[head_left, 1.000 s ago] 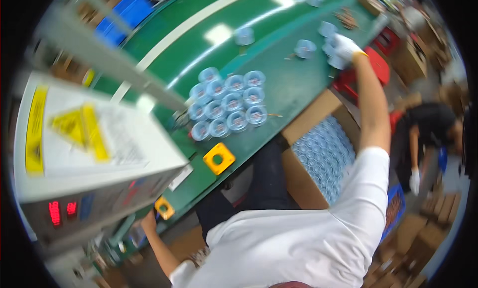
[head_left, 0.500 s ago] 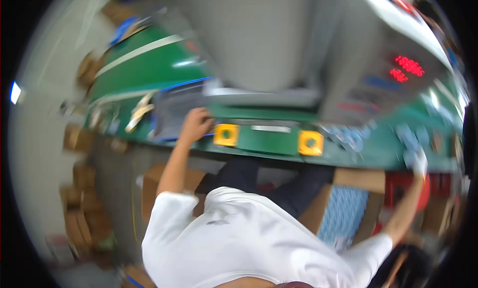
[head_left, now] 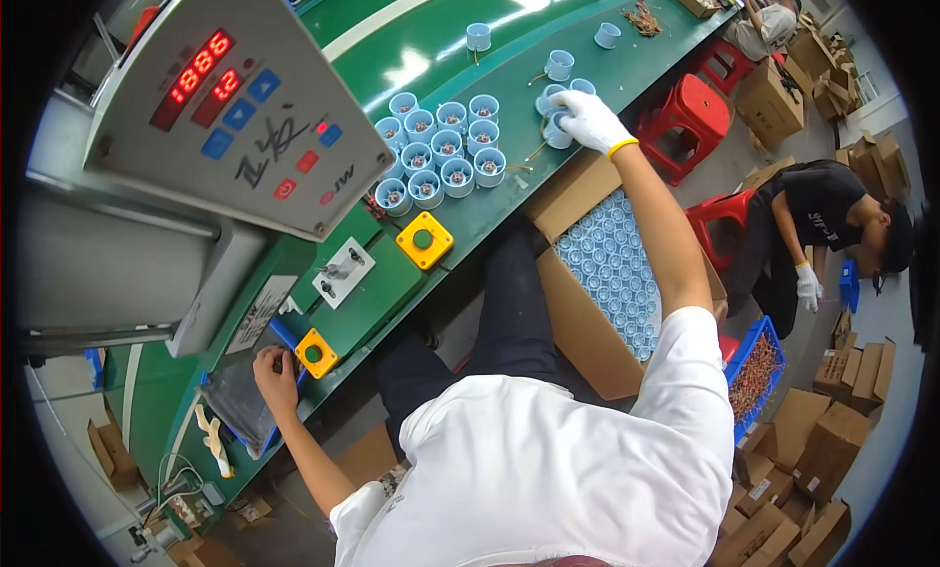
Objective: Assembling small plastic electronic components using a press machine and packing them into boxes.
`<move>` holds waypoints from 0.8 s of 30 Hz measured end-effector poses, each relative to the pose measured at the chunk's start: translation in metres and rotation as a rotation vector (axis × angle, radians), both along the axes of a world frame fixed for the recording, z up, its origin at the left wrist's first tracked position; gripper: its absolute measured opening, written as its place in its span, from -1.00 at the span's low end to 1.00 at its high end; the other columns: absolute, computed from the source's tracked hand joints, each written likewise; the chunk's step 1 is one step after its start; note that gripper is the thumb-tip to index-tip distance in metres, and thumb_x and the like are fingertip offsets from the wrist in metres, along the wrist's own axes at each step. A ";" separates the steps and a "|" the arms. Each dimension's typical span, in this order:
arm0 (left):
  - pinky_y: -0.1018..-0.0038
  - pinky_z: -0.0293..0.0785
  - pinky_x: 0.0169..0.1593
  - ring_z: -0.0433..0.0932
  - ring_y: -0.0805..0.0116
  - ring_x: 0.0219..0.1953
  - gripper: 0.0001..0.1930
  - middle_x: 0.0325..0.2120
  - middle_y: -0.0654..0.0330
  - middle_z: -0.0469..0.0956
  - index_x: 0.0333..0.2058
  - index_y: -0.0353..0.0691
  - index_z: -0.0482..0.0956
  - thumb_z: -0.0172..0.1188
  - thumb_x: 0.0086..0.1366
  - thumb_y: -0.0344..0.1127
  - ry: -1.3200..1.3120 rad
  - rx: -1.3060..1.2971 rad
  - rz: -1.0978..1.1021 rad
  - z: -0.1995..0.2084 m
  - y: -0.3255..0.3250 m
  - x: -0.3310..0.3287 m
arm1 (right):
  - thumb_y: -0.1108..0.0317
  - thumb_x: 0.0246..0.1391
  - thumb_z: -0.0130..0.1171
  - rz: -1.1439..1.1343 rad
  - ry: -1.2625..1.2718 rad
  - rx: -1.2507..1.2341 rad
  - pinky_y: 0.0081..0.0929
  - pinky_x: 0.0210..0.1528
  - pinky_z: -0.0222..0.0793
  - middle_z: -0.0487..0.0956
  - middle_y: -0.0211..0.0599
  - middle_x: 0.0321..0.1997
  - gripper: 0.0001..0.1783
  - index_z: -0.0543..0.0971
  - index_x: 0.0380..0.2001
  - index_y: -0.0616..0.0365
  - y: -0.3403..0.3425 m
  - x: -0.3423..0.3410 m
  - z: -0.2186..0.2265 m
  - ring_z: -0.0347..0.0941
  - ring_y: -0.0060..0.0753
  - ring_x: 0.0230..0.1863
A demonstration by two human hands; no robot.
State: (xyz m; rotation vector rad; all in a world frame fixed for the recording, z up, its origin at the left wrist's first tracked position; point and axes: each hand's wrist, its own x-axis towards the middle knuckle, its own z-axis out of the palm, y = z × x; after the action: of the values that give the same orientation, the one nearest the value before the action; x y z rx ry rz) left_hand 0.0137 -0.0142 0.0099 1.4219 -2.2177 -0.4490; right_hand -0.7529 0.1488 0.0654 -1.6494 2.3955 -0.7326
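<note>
My right hand [head_left: 592, 123], in a white glove, has its fingers closed on a light-blue plastic cup [head_left: 557, 132] at the bench's near edge. Two similar cups stand against that hand; thin wires trail from some of them. To its left, several upright light-blue cups [head_left: 457, 176] form a tight group, with small metal-and-wire parts inside. My bare left hand [head_left: 275, 374] has its fingers curled beside a yellow box with a green button [head_left: 316, 353], over the edge of a dark blue-rimmed tray [head_left: 240, 405]. Anything inside those fingers is hidden.
A grey machine with a red-digit panel [head_left: 235, 107] overhangs the bench's left. A metal fixture plate [head_left: 344, 272] lies between two button boxes. Below my right arm, an open carton [head_left: 578, 322] holds several blue cups. Red stools [head_left: 688, 117] and a seated co-worker [head_left: 832, 210] are at right.
My view has swung right, bringing the cup group, carton and co-worker into clear sight. My right hand is now at the cups; my left stays by the tray.
</note>
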 end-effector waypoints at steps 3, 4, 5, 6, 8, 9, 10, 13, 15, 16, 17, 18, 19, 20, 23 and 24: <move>0.15 0.50 0.15 0.62 -0.05 0.01 -0.86 -0.11 0.03 0.70 -0.23 -0.36 0.68 0.39 0.32 -0.41 0.007 0.006 0.005 -0.001 -0.001 0.001 | 0.37 0.17 0.24 0.120 0.006 -0.099 -0.10 0.34 0.54 0.73 0.00 0.16 -0.57 0.71 0.12 0.10 -0.023 0.034 -0.004 0.65 0.13 0.21; 0.15 0.50 0.15 0.62 -0.05 0.01 -0.86 -0.11 0.03 0.70 -0.23 -0.36 0.68 0.39 0.32 -0.41 0.003 0.001 -0.003 -0.002 0.002 0.004 | 0.36 0.17 0.25 0.174 -0.011 -0.125 -0.09 0.32 0.55 0.74 0.01 0.15 -0.57 0.71 0.12 0.10 -0.034 0.045 -0.006 0.65 0.14 0.19; 0.14 0.50 0.16 0.62 -0.05 0.01 -0.86 -0.11 0.03 0.70 -0.23 -0.36 0.68 0.39 0.32 -0.41 0.006 -0.002 -0.009 -0.003 0.001 0.003 | 0.35 0.16 0.26 0.148 0.026 -0.110 -0.07 0.30 0.56 0.74 0.02 0.13 -0.56 0.71 0.12 0.10 -0.041 0.053 -0.008 0.66 0.14 0.18; 0.14 0.50 0.16 0.62 -0.06 0.01 -0.86 -0.10 0.03 0.70 -0.23 -0.36 0.68 0.39 0.33 -0.41 0.009 -0.005 -0.017 -0.003 0.000 0.002 | 0.34 0.15 0.26 0.120 0.063 -0.093 -0.06 0.28 0.57 0.74 0.04 0.11 -0.56 0.71 0.12 0.10 -0.047 0.060 -0.011 0.67 0.15 0.16; 0.15 0.51 0.16 0.62 -0.05 0.01 -0.87 -0.10 0.03 0.70 -0.22 -0.36 0.68 0.38 0.34 -0.41 0.004 -0.018 -0.042 -0.004 -0.001 0.004 | 0.32 0.15 0.27 0.142 0.052 -0.041 -0.06 0.28 0.57 0.74 0.04 0.10 -0.55 0.70 0.13 0.10 -0.053 0.067 -0.008 0.66 0.14 0.17; 0.16 0.52 0.15 0.63 -0.05 0.00 -0.87 -0.10 0.03 0.69 -0.22 -0.36 0.68 0.37 0.36 -0.41 0.009 0.002 -0.027 -0.002 -0.002 0.002 | 0.33 0.15 0.27 0.135 0.040 -0.050 -0.07 0.27 0.57 0.74 0.04 0.10 -0.54 0.70 0.14 0.09 -0.049 0.067 -0.005 0.67 0.13 0.17; 0.16 0.53 0.14 0.63 -0.04 -0.01 -0.88 -0.10 0.03 0.69 -0.22 -0.36 0.68 0.37 0.37 -0.41 0.016 0.020 0.004 0.000 0.001 0.004 | 0.33 0.15 0.26 0.144 0.031 -0.061 -0.09 0.27 0.58 0.74 0.03 0.10 -0.54 0.69 0.15 0.09 -0.050 0.072 0.002 0.67 0.13 0.16; 0.17 0.53 0.11 0.64 -0.04 -0.02 -0.89 -0.10 0.02 0.69 -0.22 -0.37 0.68 0.35 0.39 -0.43 0.018 0.026 -0.006 -0.002 -0.003 0.006 | 0.30 0.20 0.27 0.121 0.052 -0.178 -0.14 0.23 0.60 0.74 -0.08 0.07 -0.59 0.68 0.12 0.05 -0.044 0.077 0.008 0.69 0.04 0.12; 0.17 0.54 0.10 0.64 -0.05 -0.02 -0.89 -0.10 0.01 0.69 -0.22 -0.38 0.67 0.35 0.39 -0.44 0.007 0.038 0.007 -0.003 -0.003 0.007 | 0.25 0.25 0.27 0.125 0.024 -0.263 -0.17 0.18 0.62 0.75 -0.16 0.00 -0.68 0.70 0.03 0.03 -0.040 0.080 0.018 0.69 -0.02 0.08; 0.17 0.54 0.10 0.64 -0.05 -0.02 -0.89 -0.10 0.01 0.69 -0.22 -0.38 0.67 0.35 0.39 -0.44 0.014 0.035 -0.008 -0.003 -0.004 0.005 | 0.25 0.25 0.27 0.111 0.033 -0.265 -0.17 0.18 0.62 0.75 -0.16 0.00 -0.68 0.70 0.03 0.03 -0.036 0.069 0.020 0.69 -0.02 0.08; 0.17 0.54 0.09 0.64 -0.04 -0.02 -0.89 -0.10 0.01 0.68 -0.22 -0.38 0.67 0.35 0.39 -0.44 0.017 0.029 -0.004 -0.004 -0.004 0.006 | 0.22 0.26 0.26 0.034 0.072 -0.346 -0.15 0.19 0.61 0.75 -0.15 0.00 -0.69 0.72 0.01 0.03 -0.035 0.055 0.016 0.69 0.01 0.08; 0.17 0.54 0.09 0.64 -0.04 -0.03 -0.89 -0.10 0.01 0.68 -0.22 -0.38 0.67 0.35 0.39 -0.44 0.020 0.023 0.001 -0.005 -0.003 0.007 | 0.19 0.27 0.25 -0.041 0.110 -0.427 -0.12 0.21 0.60 0.76 -0.13 0.01 -0.69 0.74 -0.01 0.02 -0.036 0.037 0.012 0.69 0.03 0.09; 0.17 0.54 0.07 0.64 -0.03 -0.06 -0.89 -0.11 0.01 0.68 -0.22 -0.39 0.66 0.35 0.38 -0.45 0.008 0.000 -0.025 -0.006 -0.007 0.004 | 0.09 0.29 0.22 -0.137 0.099 -0.446 -0.07 0.26 0.56 0.77 -0.11 0.04 -0.66 0.77 -0.02 -0.01 -0.038 -0.004 -0.002 0.67 0.09 0.12; 0.17 0.54 0.07 0.64 -0.03 -0.06 -0.89 -0.11 0.01 0.68 -0.22 -0.39 0.66 0.35 0.38 -0.45 0.007 -0.003 -0.026 -0.005 -0.005 0.003 | 0.00 0.30 0.21 -0.262 0.111 -0.445 -0.04 0.34 0.52 0.74 -0.07 0.15 -0.57 0.77 0.05 -0.03 -0.040 -0.026 -0.003 0.65 0.13 0.19; 0.17 0.54 0.01 0.62 0.00 -0.09 -0.89 -0.11 0.02 0.67 -0.20 -0.39 0.65 0.35 0.37 -0.47 -0.024 0.017 0.004 0.004 0.003 0.002 | -0.13 0.29 0.23 -0.545 0.028 -0.237 -0.07 0.55 0.37 0.56 -0.03 0.47 -0.27 0.56 0.41 0.02 -0.047 -0.099 0.008 0.46 0.12 0.49; 0.17 0.54 0.01 0.62 0.00 -0.09 -0.89 -0.11 0.02 0.67 -0.20 -0.39 0.65 0.35 0.37 -0.47 -0.029 0.014 0.003 0.004 0.003 0.004 | -0.15 0.27 0.24 -0.573 0.046 -0.181 -0.06 0.57 0.34 0.52 -0.01 0.52 -0.17 0.48 0.49 0.04 -0.054 -0.123 0.010 0.43 0.12 0.52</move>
State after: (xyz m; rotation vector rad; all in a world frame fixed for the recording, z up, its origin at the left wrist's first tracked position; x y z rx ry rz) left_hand 0.0177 -0.0110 0.0141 1.4474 -2.2394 -0.4466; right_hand -0.8760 0.0949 0.0752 -1.0206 2.9418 -1.0227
